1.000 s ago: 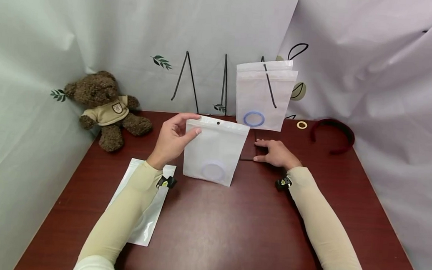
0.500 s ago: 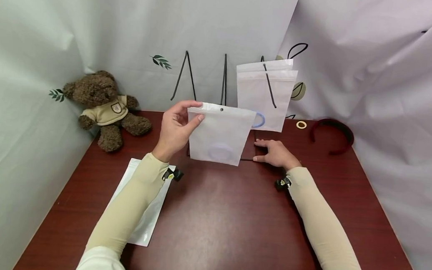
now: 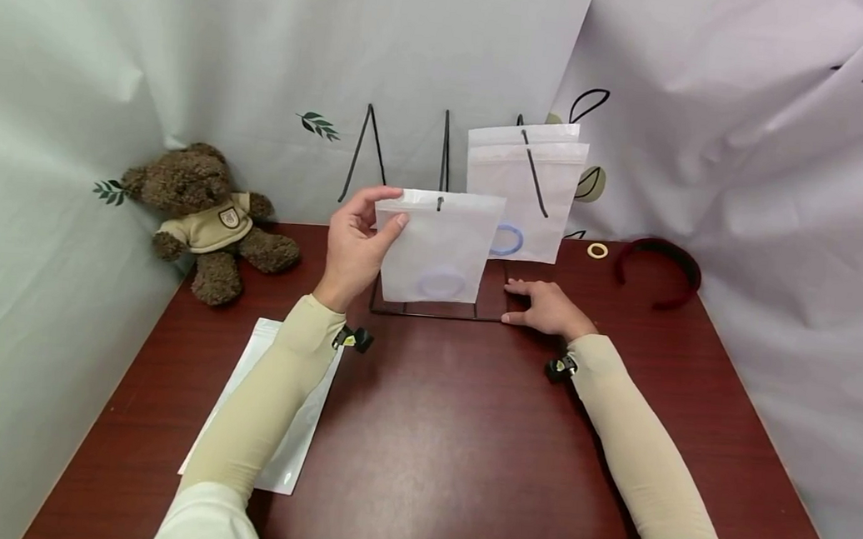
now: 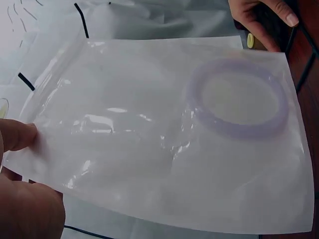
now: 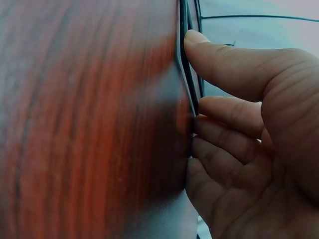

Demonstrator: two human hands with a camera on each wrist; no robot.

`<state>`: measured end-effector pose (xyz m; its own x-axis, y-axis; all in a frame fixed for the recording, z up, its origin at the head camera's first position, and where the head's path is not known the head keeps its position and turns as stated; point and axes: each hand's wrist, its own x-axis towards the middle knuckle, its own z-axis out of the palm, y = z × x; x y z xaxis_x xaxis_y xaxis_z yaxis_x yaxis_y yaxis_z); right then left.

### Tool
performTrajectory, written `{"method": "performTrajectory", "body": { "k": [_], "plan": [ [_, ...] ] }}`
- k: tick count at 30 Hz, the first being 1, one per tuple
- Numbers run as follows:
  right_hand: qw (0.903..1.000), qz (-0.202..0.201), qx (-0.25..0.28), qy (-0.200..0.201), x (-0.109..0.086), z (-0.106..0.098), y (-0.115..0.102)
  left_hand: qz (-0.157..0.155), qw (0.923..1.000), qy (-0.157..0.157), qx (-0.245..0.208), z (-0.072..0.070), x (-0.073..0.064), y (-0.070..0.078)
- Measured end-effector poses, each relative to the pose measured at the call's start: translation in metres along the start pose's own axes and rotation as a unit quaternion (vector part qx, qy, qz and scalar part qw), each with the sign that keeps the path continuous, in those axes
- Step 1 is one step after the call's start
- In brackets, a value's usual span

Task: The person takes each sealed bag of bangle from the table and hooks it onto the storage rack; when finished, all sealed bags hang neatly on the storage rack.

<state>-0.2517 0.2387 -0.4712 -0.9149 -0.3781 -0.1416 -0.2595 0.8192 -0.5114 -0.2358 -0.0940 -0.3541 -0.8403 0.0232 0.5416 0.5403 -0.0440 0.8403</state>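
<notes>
My left hand (image 3: 358, 243) pinches the upper left edge of a white zip pouch (image 3: 433, 245), thumb in front. A pale purple ring (image 4: 239, 99) shows through the pouch's lower part. The pouch hangs in front of a black wire display rack (image 3: 436, 316), and the tip of the middle hook (image 3: 439, 203) shows at its top hole. My right hand (image 3: 549, 307) rests low at the rack's right front corner, thumb and fingertips (image 5: 197, 37) touching the base wire with fingers extended. Two more pouches (image 3: 528, 184) hang on the right hook, the front one showing a blue ring (image 3: 507, 240).
A flat silvery-white pouch (image 3: 300, 436) lies under my left forearm. A brown teddy bear (image 3: 210, 212) sits at the back left. A small yellow ring (image 3: 597, 250) and a dark red headband (image 3: 661, 260) lie at the back right. White cloth (image 3: 433, 36) hangs behind the table.
My left hand has raised the pouch and moved it back toward the rack, and the middle hook's tip now shows at its hole. My right hand has stayed at the rack's corner.
</notes>
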Motion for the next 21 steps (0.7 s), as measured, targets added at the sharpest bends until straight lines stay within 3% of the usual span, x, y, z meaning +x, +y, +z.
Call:
{"method": "performTrajectory", "body": {
  "k": [10,16,21],
  "plan": [
    [1.0000,-0.002,-0.008,0.002,0.001,0.000,0.000,-0.014,0.9993,0.031,0.018,0.009,0.021,-0.014],
    [0.9999,-0.004,-0.007,0.006,0.000,0.000,0.000,-0.012,0.9977,0.045,0.049,0.014,0.031,-0.005],
    [1.0000,-0.001,-0.002,0.005,0.000,0.000,0.001,-0.015,0.9979,0.052,0.037,0.018,0.037,-0.001]
  ]
}}
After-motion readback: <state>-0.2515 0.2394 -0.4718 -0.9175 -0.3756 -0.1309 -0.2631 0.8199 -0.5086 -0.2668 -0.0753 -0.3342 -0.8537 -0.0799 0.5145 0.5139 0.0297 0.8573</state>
